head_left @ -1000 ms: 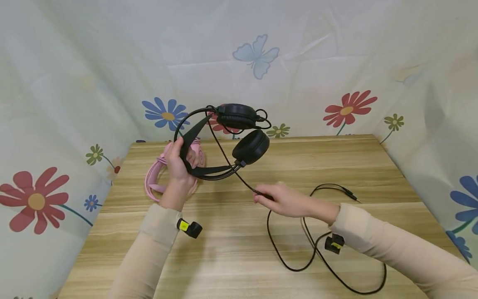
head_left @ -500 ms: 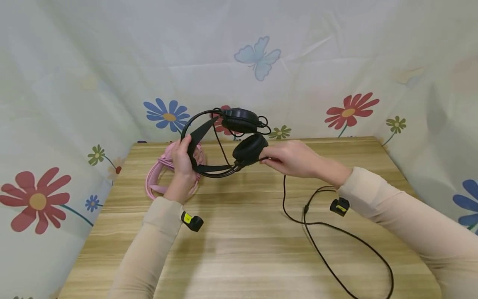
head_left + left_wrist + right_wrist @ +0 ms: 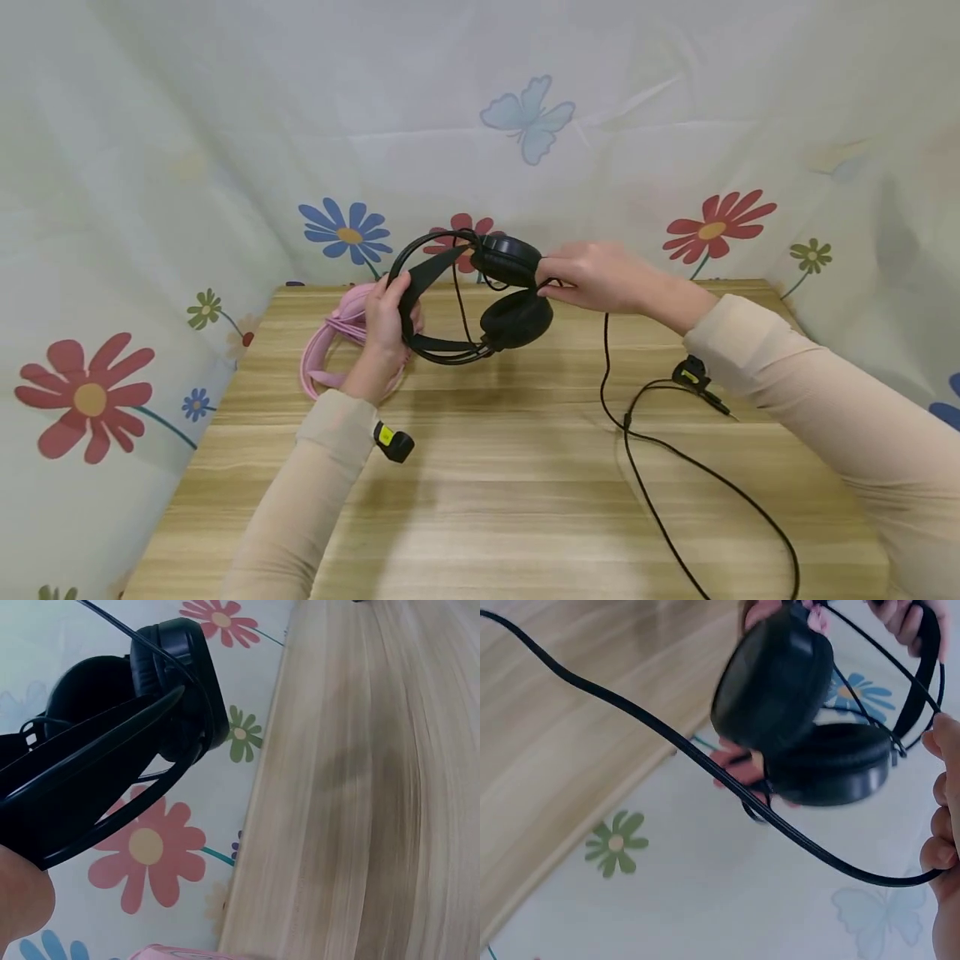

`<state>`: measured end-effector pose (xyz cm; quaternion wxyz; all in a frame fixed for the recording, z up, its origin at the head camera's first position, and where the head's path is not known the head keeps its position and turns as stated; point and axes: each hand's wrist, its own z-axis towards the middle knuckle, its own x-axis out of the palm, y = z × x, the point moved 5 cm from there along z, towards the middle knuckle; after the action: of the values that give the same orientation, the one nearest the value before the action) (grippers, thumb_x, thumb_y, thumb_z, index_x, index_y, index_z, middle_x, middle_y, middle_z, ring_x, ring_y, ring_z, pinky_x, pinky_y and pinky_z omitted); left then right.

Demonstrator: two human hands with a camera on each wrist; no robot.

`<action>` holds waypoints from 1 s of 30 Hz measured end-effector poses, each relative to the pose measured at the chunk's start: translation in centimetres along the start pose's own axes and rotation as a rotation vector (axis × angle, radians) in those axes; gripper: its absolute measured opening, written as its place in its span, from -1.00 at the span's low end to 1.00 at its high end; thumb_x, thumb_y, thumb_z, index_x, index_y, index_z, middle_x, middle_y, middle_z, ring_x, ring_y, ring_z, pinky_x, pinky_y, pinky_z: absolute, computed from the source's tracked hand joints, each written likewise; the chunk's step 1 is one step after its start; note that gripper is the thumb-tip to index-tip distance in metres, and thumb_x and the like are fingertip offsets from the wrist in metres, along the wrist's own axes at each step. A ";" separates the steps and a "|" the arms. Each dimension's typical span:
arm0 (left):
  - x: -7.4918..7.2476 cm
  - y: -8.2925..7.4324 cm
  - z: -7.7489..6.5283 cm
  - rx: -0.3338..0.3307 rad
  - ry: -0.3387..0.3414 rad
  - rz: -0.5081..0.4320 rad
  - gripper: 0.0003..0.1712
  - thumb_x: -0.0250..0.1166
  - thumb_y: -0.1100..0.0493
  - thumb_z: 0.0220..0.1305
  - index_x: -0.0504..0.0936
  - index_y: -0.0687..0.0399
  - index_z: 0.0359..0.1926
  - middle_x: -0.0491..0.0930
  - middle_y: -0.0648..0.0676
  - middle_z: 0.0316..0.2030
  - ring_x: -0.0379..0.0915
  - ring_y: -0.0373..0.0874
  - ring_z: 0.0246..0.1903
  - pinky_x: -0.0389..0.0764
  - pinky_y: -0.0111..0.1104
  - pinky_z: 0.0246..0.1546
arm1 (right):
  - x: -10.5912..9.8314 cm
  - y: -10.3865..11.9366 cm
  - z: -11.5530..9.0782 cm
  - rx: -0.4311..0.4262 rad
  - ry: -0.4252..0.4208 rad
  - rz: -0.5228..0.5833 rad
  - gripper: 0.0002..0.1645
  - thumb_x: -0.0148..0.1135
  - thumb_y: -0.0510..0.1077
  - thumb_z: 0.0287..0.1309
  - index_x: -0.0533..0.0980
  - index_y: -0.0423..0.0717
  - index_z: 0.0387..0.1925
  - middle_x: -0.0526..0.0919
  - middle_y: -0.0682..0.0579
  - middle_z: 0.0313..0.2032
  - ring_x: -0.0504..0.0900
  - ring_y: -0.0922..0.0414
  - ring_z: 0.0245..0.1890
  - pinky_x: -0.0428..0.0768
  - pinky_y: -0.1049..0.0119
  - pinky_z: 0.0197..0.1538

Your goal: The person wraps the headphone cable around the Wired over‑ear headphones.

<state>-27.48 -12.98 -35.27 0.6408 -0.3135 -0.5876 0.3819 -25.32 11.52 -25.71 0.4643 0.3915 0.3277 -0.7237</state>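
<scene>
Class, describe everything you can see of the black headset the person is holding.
The black headset is held above the wooden table. It has two round padded ear cups, a thin wire-like hoop and a flat inner strap. The left hand grips the band; the right hand pinches its thin black cable beside the upper cup. The cable hangs down and trails across the table.

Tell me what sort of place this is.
Probably a staged recording corner, not a lived-in room. A floral printed cloth is draped as a backdrop round a wooden table, and the left hand and right hand hold up a black headset beside a pink headset.
</scene>
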 end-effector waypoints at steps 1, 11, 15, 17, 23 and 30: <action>0.1 0.1 -0.1 -0.008 0.007 0.007 -0.74 0.03 0.11 0.33 0.32 0.02 -0.52 0.18 -0.07 -0.87 0.03 -0.29 -0.90 0.06 -0.48 -0.87 | -0.2 -0.2 0.0 -0.015 -0.008 -0.023 -0.81 0.38 -0.19 -0.08 0.50 -0.05 -0.42 0.57 0.07 -0.51 0.51 0.18 -0.55 0.48 0.31 -0.53; 0.4 1.0 -0.4 -0.030 0.038 0.044 -0.75 0.03 0.17 0.31 0.34 0.03 -0.54 0.19 -0.06 -0.86 0.06 -0.31 -0.89 0.06 -0.49 -0.86 | -0.7 -1.5 0.6 -0.075 0.090 -0.210 -0.58 0.39 0.05 -0.10 0.33 -0.07 -0.55 0.41 0.11 -0.65 0.41 0.18 -0.66 0.21 0.39 -0.70; 0.9 1.3 -0.3 -0.027 0.095 0.067 -0.76 0.06 0.17 0.30 0.35 0.05 -0.54 0.21 -0.07 -0.86 0.07 -0.30 -0.89 0.09 -0.49 -0.86 | -0.6 -1.7 1.2 -0.051 0.166 -0.233 -0.56 0.34 0.10 -0.05 0.30 -0.06 -0.55 0.39 0.12 -0.68 0.35 0.19 -0.70 0.09 0.41 -0.68; 1.1 1.3 -0.3 -0.028 0.117 0.083 -0.75 0.07 0.16 0.30 0.35 0.06 -0.54 0.22 -0.07 -0.86 0.06 -0.29 -0.88 0.09 -0.49 -0.86 | -0.4 -1.7 1.6 -0.041 0.205 -0.240 -0.58 0.31 0.10 -0.01 0.31 -0.05 -0.53 0.40 0.12 -0.67 0.35 0.18 -0.70 0.09 0.40 -0.68; 1.4 1.2 -0.3 -0.038 0.148 0.113 -0.77 0.08 0.14 0.28 0.36 0.07 -0.51 0.22 -0.07 -0.84 0.05 -0.29 -0.87 0.09 -0.48 -0.84 | 0.0 -2.2 2.1 -0.037 0.268 -0.256 -0.66 0.28 0.02 0.05 0.34 -0.08 -0.45 0.44 0.08 -0.59 0.40 0.13 -0.61 0.24 0.34 -0.69; 1.7 1.0 -0.3 -0.057 0.177 0.114 -0.81 0.07 0.18 0.29 0.38 0.09 -0.48 0.22 -0.06 -0.83 0.04 -0.28 -0.87 0.09 -0.49 -0.85 | 0.2 -3.1 1.9 -0.023 0.298 -0.282 -0.75 0.24 -0.03 0.11 0.39 -0.09 -0.40 0.42 0.05 -0.51 0.39 0.11 -0.52 0.41 0.29 -0.60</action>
<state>-27.29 -10.98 -35.33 0.6584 -0.3969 -0.5205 0.3716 -28.76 10.94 -24.64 0.3092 0.4392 0.4523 -0.7119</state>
